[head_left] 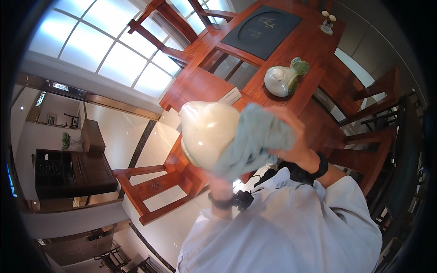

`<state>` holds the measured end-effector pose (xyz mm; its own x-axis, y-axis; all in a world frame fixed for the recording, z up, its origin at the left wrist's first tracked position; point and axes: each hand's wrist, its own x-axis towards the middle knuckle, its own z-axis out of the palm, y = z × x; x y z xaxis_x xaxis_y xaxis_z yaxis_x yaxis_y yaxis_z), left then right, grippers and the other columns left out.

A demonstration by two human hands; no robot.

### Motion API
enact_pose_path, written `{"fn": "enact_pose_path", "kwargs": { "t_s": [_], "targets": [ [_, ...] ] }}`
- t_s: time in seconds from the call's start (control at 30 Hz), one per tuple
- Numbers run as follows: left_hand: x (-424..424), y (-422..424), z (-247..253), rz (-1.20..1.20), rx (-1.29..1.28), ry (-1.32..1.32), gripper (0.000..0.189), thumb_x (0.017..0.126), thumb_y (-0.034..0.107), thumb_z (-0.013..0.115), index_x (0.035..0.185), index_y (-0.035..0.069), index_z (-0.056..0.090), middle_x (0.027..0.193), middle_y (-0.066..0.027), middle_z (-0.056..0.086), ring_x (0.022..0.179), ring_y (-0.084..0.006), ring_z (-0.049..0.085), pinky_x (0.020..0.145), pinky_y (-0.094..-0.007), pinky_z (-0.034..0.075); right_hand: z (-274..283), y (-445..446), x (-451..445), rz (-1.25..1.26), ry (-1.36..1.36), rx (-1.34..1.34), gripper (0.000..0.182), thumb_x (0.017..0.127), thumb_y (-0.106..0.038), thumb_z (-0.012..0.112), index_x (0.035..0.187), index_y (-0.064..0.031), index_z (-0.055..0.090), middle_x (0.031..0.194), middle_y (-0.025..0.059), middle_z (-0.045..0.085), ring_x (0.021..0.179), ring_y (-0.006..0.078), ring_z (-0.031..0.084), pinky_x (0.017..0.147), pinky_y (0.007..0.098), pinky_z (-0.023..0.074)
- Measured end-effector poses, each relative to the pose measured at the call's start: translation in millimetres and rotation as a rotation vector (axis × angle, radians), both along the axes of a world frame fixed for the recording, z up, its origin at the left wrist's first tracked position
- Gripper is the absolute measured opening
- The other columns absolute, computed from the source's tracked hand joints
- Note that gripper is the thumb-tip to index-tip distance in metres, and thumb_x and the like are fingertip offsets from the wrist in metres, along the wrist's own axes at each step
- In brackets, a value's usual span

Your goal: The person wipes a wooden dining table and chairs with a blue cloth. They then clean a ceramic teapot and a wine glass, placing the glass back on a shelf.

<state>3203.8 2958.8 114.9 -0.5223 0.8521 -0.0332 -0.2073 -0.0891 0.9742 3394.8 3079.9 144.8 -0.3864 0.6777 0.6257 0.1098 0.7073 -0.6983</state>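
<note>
A glossy cream ceramic ornament (210,129) with a green part along its lower edge is held up before me, tilted. My left hand (220,184) comes up under it; the fingers are hidden behind the ornament and a cloth, and it appears to bear the ornament's weight. A bunched grey-blue cloth (256,136) lies against the ornament's right side, gripped by my right hand (290,133), which is blurred. On the wooden table (314,73) beyond stands a similar white and green ceramic ornament (279,81).
A small card (231,96) bearing writing, a dark tray-like panel (261,30) and a little flower vase (326,27) are on the table. Wooden chairs surround it, one with its backrest (155,186) near my left arm. A lit gridded window (112,44) stands beyond.
</note>
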Motion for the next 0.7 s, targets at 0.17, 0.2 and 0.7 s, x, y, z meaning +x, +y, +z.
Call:
{"fn": "enact_pose_path", "kwargs": {
  "t_s": [0.17,0.2,0.7],
  "targets": [
    [17,10,3,-0.164,-0.111,0.144,0.046,0.076,0.011,0.072,0.117,0.002,0.054,0.117,-0.0114,0.057,0.105,-0.0233,0.056,0.088,-0.0377,0.047,-14,14,-1,-0.042,0.595,-0.461,0.056,0.069,-0.006,0.073,0.119,0.0013,0.051,0.12,0.0104,0.057,0.109,0.0168,0.055,0.094,0.0309,0.0432],
    [13,11,-6,-0.269,-0.18,0.119,0.052,0.082,0.011,0.067,0.128,0.002,0.044,0.13,-0.0134,0.047,0.116,-0.0263,0.049,0.095,-0.0416,0.044,-4,9,-4,0.002,0.595,-0.547,0.055,0.074,-0.004,0.07,0.123,0.002,0.047,0.117,0.0096,0.058,0.106,0.0144,0.056,0.092,0.0295,0.0445],
    [22,21,-52,-0.367,-0.214,0.709,0.034,0.085,0.015,0.062,0.117,0.006,0.057,0.111,-0.0074,0.064,0.105,-0.0226,0.059,0.089,-0.0339,0.048,-2,32,6,0.062,0.51,-0.717,0.028,0.084,-0.007,0.056,0.11,0.0028,0.059,0.102,0.0068,0.065,0.094,0.013,0.059,0.086,0.0284,0.0457]
  ]
}}
